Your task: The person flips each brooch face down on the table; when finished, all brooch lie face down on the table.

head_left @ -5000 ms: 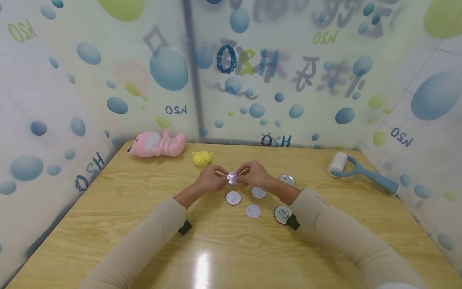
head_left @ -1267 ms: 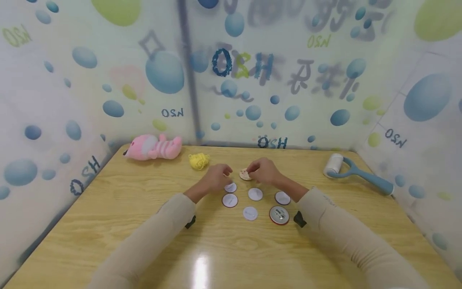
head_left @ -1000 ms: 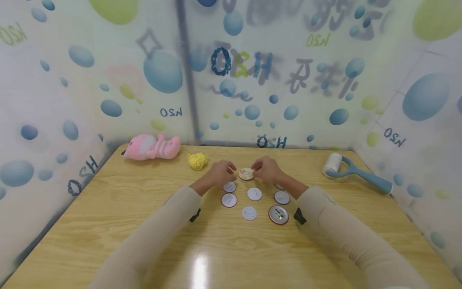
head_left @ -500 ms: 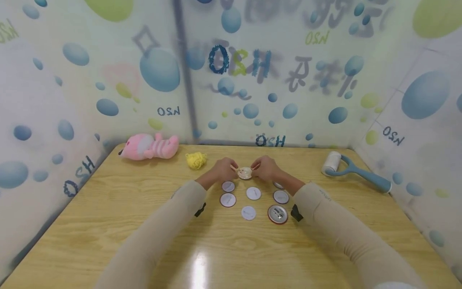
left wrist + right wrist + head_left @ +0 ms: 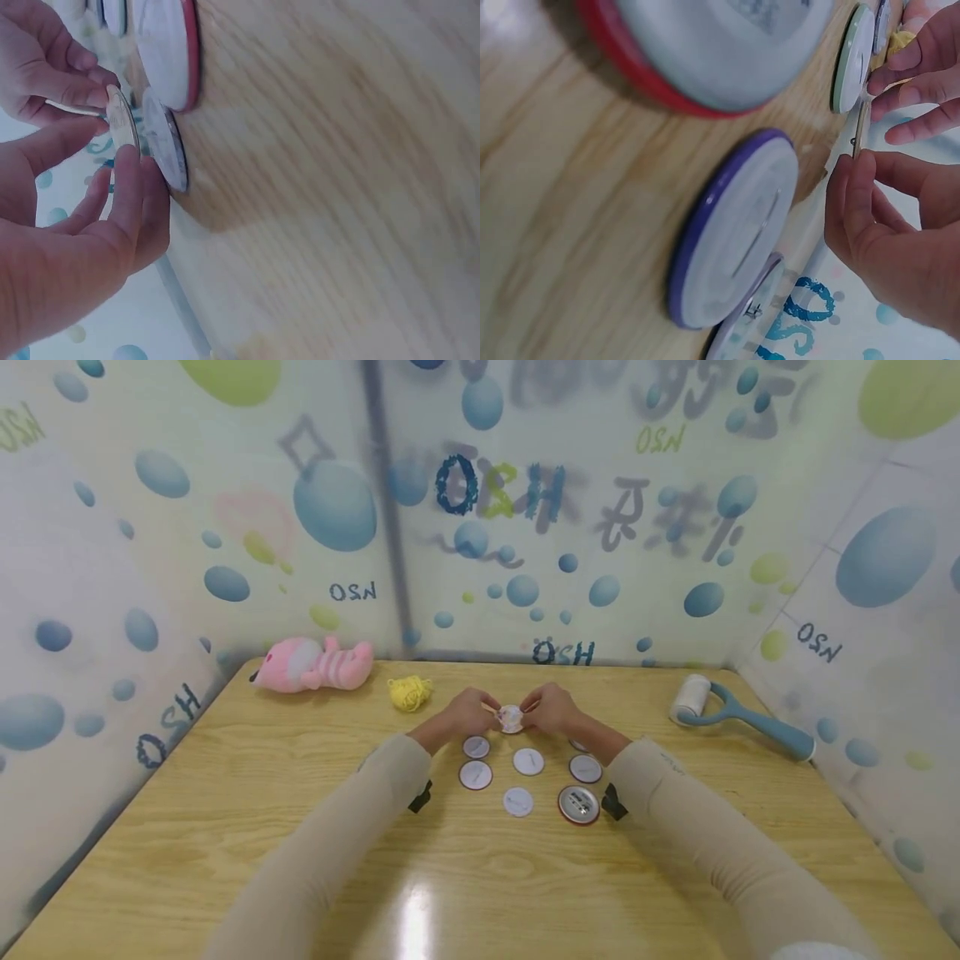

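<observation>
A round pin badge (image 5: 511, 719) with a pale printed front is held up just over the far middle of the table. My left hand (image 5: 471, 713) pinches its left edge between thumb and fingers, and my right hand (image 5: 553, 710) pinches its right edge. The right wrist view shows the held badge edge-on, with a small metal bit on its back. Below the hands several badges lie face down, among them a large silver-backed one (image 5: 578, 805), a red-rimmed one (image 5: 476, 774) and a purple-rimmed one (image 5: 731, 229). My right forearm partly covers one badge (image 5: 577, 745).
Left of the hands sits a ball of yellow yarn (image 5: 409, 693). A pink plush toy (image 5: 315, 666) lies at the table's back left corner. At the right lies a lint roller (image 5: 742, 714) with a blue handle. Patterned walls close off the back and sides of the wooden table (image 5: 300, 810).
Five seconds ago both hands held a shiny pinkish badge; now it is a pale one. In the last second my left hand has moved right and gripped this badge, whose front has tilted.
</observation>
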Demonstrator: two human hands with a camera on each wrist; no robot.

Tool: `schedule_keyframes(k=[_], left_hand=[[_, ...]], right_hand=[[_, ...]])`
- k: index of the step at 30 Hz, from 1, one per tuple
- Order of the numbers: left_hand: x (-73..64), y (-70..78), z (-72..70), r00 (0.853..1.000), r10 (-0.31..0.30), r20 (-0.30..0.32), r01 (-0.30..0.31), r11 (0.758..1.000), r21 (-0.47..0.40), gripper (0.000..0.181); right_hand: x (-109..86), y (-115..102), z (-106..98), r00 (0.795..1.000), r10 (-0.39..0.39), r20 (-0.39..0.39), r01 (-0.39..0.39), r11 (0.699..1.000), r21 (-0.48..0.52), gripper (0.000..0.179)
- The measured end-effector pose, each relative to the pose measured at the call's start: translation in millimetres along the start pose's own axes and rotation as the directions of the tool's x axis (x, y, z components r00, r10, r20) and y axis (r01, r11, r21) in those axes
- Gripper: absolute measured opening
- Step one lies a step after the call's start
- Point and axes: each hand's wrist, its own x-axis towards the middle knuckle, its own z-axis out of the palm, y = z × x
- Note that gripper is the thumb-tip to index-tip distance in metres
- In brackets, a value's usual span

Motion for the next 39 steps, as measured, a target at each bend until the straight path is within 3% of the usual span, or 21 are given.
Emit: schedule_keyframes(k=[7,11,18,22,29,33,39], left_hand=[[0.7,2.2,4.6,0.998,-0.028,-0.061,0.018,0.989,-0.150,0.030],[1.6,2.2,5.6,0.995,-0.015,-0.103,-0.003,0.985,-0.171,0.022],[3.1,1.9,6.4,0.995,-0.006,-0.096,-0.013,0.980,-0.197,0.019],[4.2,1.8,7.2,0.992,0.005,-0.127,-0.031,0.979,-0.201,0.016],[7.1,-1.2,8.6,0.989,-0.027,-0.149,-0.015,0.962,-0.274,0.019],[6.5,-1.4,8.6,0.989,-0.029,-0.144,-0.017,0.953,-0.304,0.023],[3.9,-0.5,5.5,0.990,0.015,-0.137,-0.057,0.949,-0.309,0.011]], right_hand=[[0.3,7,-3,0.999,0.013,-0.043,-0.008,0.994,0.107,0.022],[-1.6,6,-5,0.999,0.029,-0.045,-0.021,0.987,0.156,0.022],[-6.7,6,-10,0.999,0.014,-0.037,-0.006,0.978,0.207,0.026],[-8.1,7,-10,0.999,0.004,-0.042,0.006,0.972,0.235,0.028],[-7.7,11,-10,0.998,0.013,-0.069,0.009,0.954,0.301,0.037],[-8.2,12,-10,0.996,0.025,-0.090,0.003,0.954,0.300,0.030],[-10.0,13,-11,0.995,0.016,-0.100,0.012,0.960,0.280,0.018]])
